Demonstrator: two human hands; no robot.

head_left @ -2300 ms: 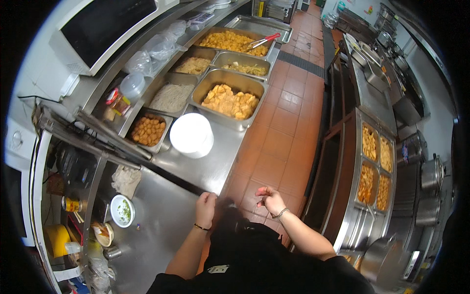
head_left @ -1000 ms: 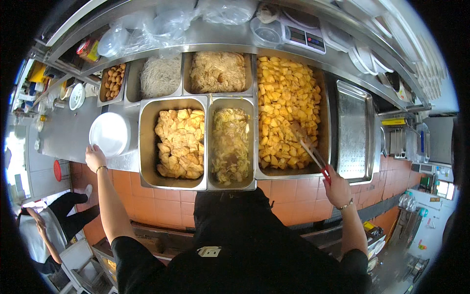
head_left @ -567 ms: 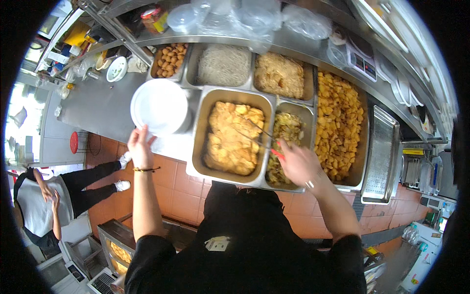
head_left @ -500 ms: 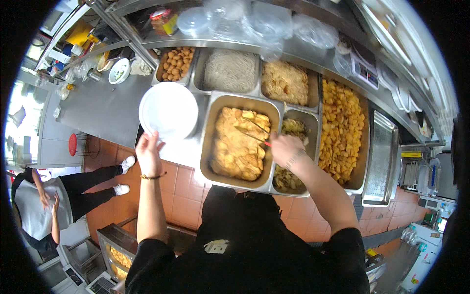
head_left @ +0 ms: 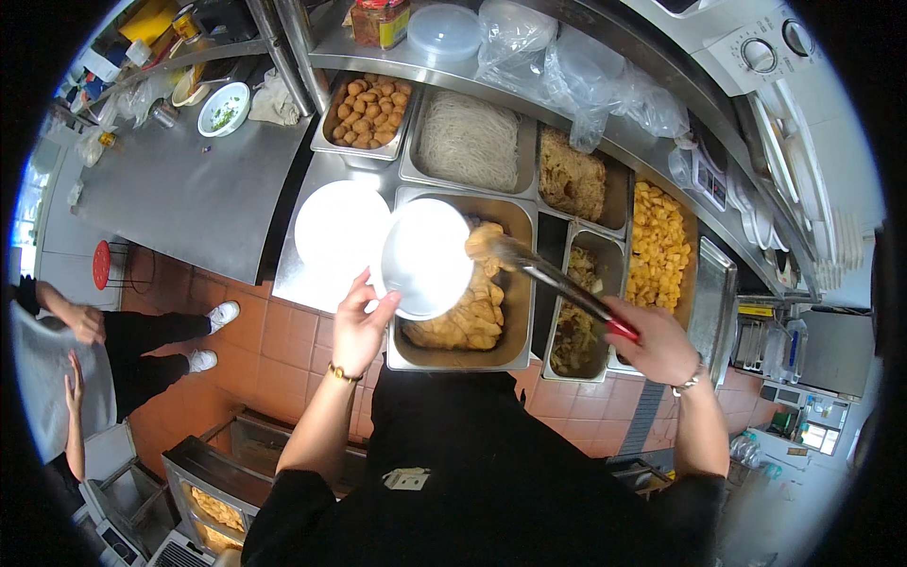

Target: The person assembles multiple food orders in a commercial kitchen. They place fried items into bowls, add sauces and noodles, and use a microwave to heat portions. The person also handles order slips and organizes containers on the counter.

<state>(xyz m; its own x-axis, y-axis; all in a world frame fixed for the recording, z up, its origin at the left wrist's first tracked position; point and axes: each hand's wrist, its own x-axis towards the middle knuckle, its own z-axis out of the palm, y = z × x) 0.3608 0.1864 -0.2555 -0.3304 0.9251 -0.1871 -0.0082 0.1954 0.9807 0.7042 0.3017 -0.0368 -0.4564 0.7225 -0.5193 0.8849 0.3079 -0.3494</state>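
My left hand (head_left: 359, 321) grips the rim of a white round bowl (head_left: 425, 260), tilted above the near left part of a deep steel pan (head_left: 397, 355). In that pan lie yellow-brown pieces of food in sauce (head_left: 458, 326). My right hand (head_left: 654, 345) is closed round the red end of a pair of tongs (head_left: 572, 288). Their blurred tips hold a clump of the food beside the bowl's right rim. Another white round bowl or stack of bowls (head_left: 335, 227) stands on the steel counter to the left, partly behind the held bowl.
Around the deep pan stand pans of brown balls (head_left: 368, 111), pale noodles (head_left: 468, 142), shredded food (head_left: 570, 175), chopped greens (head_left: 572, 335) and yellow chunks (head_left: 657, 246). A shelf with plastic containers (head_left: 444, 30) runs behind. At the left, a person (head_left: 71, 369) stands beyond the steel table (head_left: 189, 198).
My left hand has taken a bowl from the counter and moved it right, over the pan. The tongs have come up out of the food with a clump. The view has shifted.
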